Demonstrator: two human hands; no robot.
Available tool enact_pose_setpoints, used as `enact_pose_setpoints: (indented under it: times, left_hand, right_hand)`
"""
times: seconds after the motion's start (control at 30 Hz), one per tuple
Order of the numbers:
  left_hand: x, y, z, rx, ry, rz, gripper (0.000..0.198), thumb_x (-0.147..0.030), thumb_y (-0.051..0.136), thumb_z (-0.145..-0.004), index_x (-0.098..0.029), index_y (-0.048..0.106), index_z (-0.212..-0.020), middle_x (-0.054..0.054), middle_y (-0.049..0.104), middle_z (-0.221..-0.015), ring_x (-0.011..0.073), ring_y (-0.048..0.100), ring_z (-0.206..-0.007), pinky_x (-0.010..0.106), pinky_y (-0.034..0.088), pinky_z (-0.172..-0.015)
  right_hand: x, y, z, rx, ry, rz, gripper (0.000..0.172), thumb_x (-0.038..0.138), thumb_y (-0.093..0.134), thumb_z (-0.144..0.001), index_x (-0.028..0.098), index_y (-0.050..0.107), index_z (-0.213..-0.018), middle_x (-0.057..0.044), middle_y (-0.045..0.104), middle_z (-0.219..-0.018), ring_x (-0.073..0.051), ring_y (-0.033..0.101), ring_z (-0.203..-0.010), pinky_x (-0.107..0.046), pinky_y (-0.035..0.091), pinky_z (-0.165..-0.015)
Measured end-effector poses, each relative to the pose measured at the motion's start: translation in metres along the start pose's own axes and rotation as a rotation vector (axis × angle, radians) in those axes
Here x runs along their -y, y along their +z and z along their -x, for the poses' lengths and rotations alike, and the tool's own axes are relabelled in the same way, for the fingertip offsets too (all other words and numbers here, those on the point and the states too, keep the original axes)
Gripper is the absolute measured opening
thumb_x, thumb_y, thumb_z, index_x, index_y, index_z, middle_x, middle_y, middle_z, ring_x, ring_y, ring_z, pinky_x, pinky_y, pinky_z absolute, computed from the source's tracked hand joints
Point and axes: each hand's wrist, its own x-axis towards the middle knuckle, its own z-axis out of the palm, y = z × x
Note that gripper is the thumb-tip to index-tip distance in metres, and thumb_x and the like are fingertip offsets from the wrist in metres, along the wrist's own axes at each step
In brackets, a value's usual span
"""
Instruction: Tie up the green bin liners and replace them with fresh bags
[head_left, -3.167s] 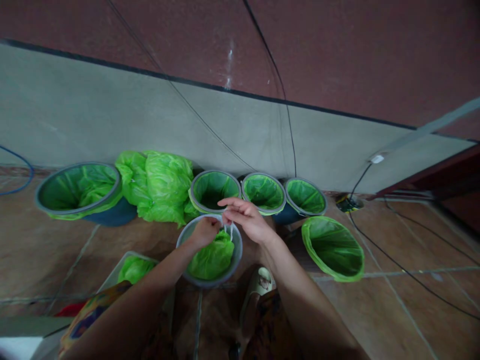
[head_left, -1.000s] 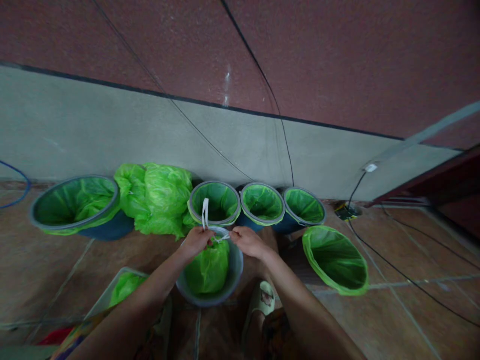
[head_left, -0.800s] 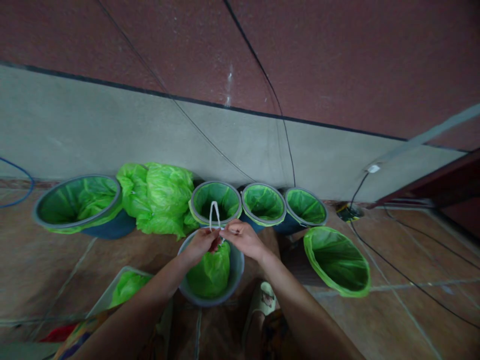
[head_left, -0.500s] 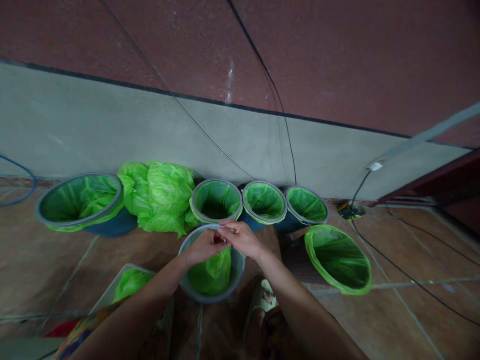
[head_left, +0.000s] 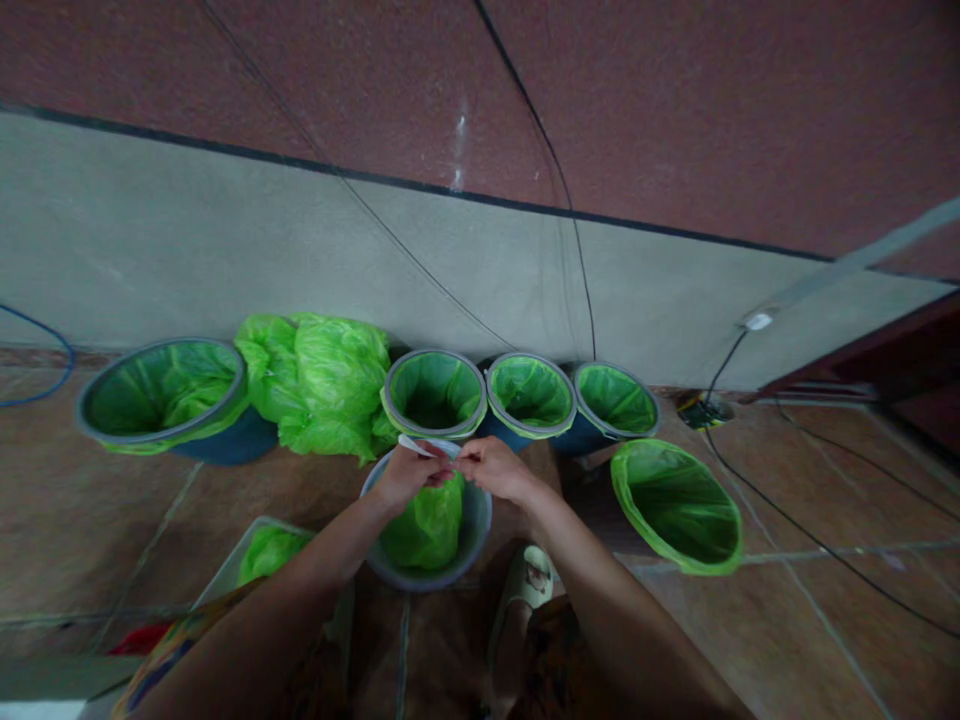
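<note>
Both hands meet above a grey bucket (head_left: 478,535) that holds a crumpled green plastic bag (head_left: 426,525). My left hand (head_left: 412,472) is closed, with a thin white strip (head_left: 415,446) sticking out past its fingers; what the strip is cannot be made out. My right hand (head_left: 491,468) pinches beside the left fingertips, on something too small to name. The hands hide part of the bucket's far rim.
Along the wall stand a wide green-lined bin (head_left: 161,388), a heap of green bags (head_left: 330,380) and several smaller lined bins. Another lined bin (head_left: 675,510) tilts at the right. Lower left is a tray (head_left: 232,560) with green plastic. Cables cross the floor.
The white strip now shows above my left hand. My right hand has shifted slightly, its fingers pinched at the left fingertips. The whole view has moved a little.
</note>
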Motion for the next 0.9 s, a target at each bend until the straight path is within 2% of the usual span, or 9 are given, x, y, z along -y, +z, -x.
enact_pose_setpoints:
  times: [0.1, 0.2, 0.27, 0.33, 0.47, 0.6, 0.73, 0.9]
  left_hand:
    - [0.002, -0.002, -0.001, -0.054, -0.005, 0.002, 0.017, -0.024, 0.071, -0.06, -0.015, 0.057, -0.066, 0.0, 0.063, -0.059, 0.0129, 0.059, -0.056, 0.026, 0.047, -0.055]
    - [0.001, -0.003, -0.002, -0.07, 0.125, -0.219, 0.008, -0.018, 0.068, -0.06, -0.016, 0.061, -0.062, -0.001, 0.062, -0.057, 0.0119, 0.055, -0.055, 0.024, 0.044, -0.056]
    - [0.0, -0.005, -0.002, -0.058, 0.197, -0.362, 0.001, -0.016, 0.065, -0.062, -0.016, 0.064, -0.063, -0.001, 0.065, -0.06, 0.0129, 0.057, -0.06, 0.024, 0.045, -0.059]
    - [-0.001, -0.006, -0.003, -0.061, 0.232, -0.419, 0.004, -0.016, 0.063, -0.065, -0.016, 0.066, -0.066, 0.0, 0.066, -0.063, 0.0136, 0.059, -0.063, 0.025, 0.046, -0.062]
    - [0.001, -0.005, -0.006, -0.086, 0.263, -0.37, 0.012, -0.014, 0.06, -0.065, -0.016, 0.067, -0.075, 0.0, 0.067, -0.068, 0.0134, 0.06, -0.064, 0.024, 0.047, -0.063]
    - [0.007, -0.002, -0.004, -0.14, 0.298, -0.364, 0.021, -0.01, 0.054, -0.064, -0.016, 0.067, -0.079, 0.0, 0.067, -0.07, 0.0134, 0.06, -0.066, 0.024, 0.048, -0.066]
    - [0.009, 0.004, 0.0, -0.152, 0.287, -0.293, 0.019, -0.014, 0.054, -0.068, -0.016, 0.066, -0.083, 0.001, 0.068, -0.075, 0.0139, 0.06, -0.068, 0.024, 0.049, -0.065]
    - [0.006, 0.008, 0.002, -0.108, 0.268, -0.122, 0.023, -0.021, 0.056, -0.072, -0.017, 0.062, -0.094, 0.0, 0.065, -0.077, 0.0116, 0.059, -0.061, 0.022, 0.048, -0.058]
  right_hand:
    - [-0.007, 0.001, 0.0, 0.089, -0.008, -0.024, 0.02, 0.029, 0.058, -0.079, 0.016, 0.07, -0.072, 0.001, 0.06, -0.057, -0.009, 0.049, -0.05, -0.02, 0.034, -0.05]
    - [-0.009, 0.002, 0.001, 0.143, 0.034, 0.023, 0.016, 0.025, 0.059, -0.077, 0.016, 0.072, -0.072, 0.0, 0.063, -0.058, -0.01, 0.053, -0.051, -0.021, 0.035, -0.05]
    - [-0.005, 0.002, 0.002, 0.132, 0.053, 0.107, 0.015, 0.024, 0.061, -0.076, 0.017, 0.072, -0.069, 0.0, 0.063, -0.056, -0.011, 0.053, -0.052, -0.021, 0.034, -0.051]
    - [0.002, 0.001, 0.003, 0.098, 0.056, 0.189, 0.016, 0.024, 0.061, -0.076, 0.019, 0.072, -0.067, 0.0, 0.063, -0.056, -0.011, 0.053, -0.054, -0.022, 0.033, -0.053]
    - [0.011, 0.0, 0.003, 0.039, 0.018, 0.246, 0.021, 0.018, 0.054, -0.078, 0.019, 0.074, -0.073, -0.003, 0.069, -0.07, -0.014, 0.056, -0.063, -0.024, 0.035, -0.059]
    - [0.006, 0.003, -0.001, 0.018, -0.024, 0.228, 0.027, 0.011, 0.047, -0.077, 0.018, 0.073, -0.078, -0.004, 0.069, -0.075, -0.013, 0.056, -0.067, -0.022, 0.036, -0.06]
    - [-0.003, 0.009, -0.006, 0.05, -0.012, 0.072, 0.023, 0.01, 0.048, -0.076, 0.016, 0.07, -0.073, -0.001, 0.063, -0.065, -0.01, 0.05, -0.056, -0.021, 0.034, -0.054]
    - [-0.001, 0.011, -0.008, 0.075, 0.155, -0.283, 0.019, 0.013, 0.05, -0.079, 0.014, 0.064, -0.067, 0.001, 0.059, -0.06, -0.006, 0.046, -0.046, -0.018, 0.033, -0.045]
